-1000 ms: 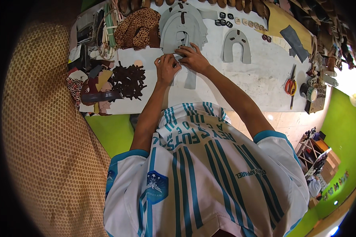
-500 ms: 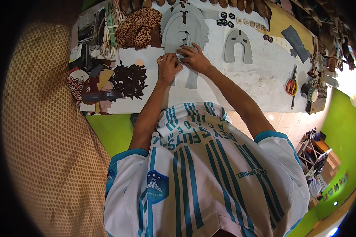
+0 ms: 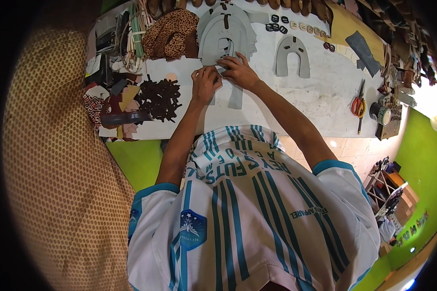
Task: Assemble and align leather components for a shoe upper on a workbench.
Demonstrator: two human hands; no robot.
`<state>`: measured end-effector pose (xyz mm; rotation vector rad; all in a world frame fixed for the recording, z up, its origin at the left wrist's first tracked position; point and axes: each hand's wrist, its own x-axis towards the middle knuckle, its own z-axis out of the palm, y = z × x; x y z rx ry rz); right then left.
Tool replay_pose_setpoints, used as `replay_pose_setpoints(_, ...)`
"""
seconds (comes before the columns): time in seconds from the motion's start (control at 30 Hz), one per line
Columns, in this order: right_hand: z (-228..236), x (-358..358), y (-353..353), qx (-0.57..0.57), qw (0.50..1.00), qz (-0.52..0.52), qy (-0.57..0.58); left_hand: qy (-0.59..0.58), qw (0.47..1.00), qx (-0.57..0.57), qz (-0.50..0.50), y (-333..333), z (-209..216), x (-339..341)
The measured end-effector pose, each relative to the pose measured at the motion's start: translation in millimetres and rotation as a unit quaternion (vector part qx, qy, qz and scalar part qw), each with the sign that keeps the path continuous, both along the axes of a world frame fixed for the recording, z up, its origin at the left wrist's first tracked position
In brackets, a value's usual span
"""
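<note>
A grey U-shaped piece, flat like cut leather, lies in front of me with its two legs pointing toward me. My left hand has its fingers curled down on the top of this piece, at the left. From the right, my right hand pinches at the same curved part, its fingertips close to the left ones. Whatever small part may be between the fingers is hidden. Just beyond both hands is a stack of similar grey U-shaped pieces, with dark brown strips on top.
A single grey U-shaped piece lies to the right. Dark brown scraps and leopard-print material are at left. Red-handled scissors and a round tin lie at right. Black and beige buckles sit farther back.
My left hand has shifted very slightly left, away from the right hand. My right hand stays almost where it was on the grey piece.
</note>
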<state>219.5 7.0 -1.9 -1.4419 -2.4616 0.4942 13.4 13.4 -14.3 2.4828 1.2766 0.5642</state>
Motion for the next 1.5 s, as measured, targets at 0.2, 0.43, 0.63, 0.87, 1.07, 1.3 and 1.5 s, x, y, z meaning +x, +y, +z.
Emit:
replay_pose_setpoints(0.2,1.7,-1.2,0.2,-0.008,1.000,-0.001,0.003,0.007,1.000,0.006,-0.021,4.3,-4.9,-2.0)
replay_pose_setpoints(0.43,-1.7,-1.0,-0.9,0.000,1.000,-0.003,0.015,0.047,0.993,0.052,-0.097,16.3,-10.1,-5.4)
replay_pose_setpoints(0.63,-2.7,0.8,-1.1,0.011,0.999,-0.012,0.030,0.015,1.000,-0.009,-0.001,4.7,-2.8,0.3)
replay_pose_setpoints(0.87,-1.4,-1.0,-13.8,0.035,0.997,-0.048,0.047,0.003,1.000,-0.007,0.017,1.4,1.7,-10.4)
replay_pose_setpoints(1.07,-3.4,-7.6,-35.6,0.030,0.993,-0.091,0.064,0.011,1.000,-0.003,-0.010,4.6,5.3,-9.3)
replay_pose_setpoints(1.3,-3.7,-12.7,-38.5,0.027,0.992,-0.113,0.056,0.015,0.998,0.005,-0.055,8.3,5.9,-9.9)
replay_pose_setpoints(1.5,-4.4,-13.8,-37.2,0.027,0.991,-0.115,0.060,0.000,0.998,-0.004,-0.058,6.1,10.4,-10.7)
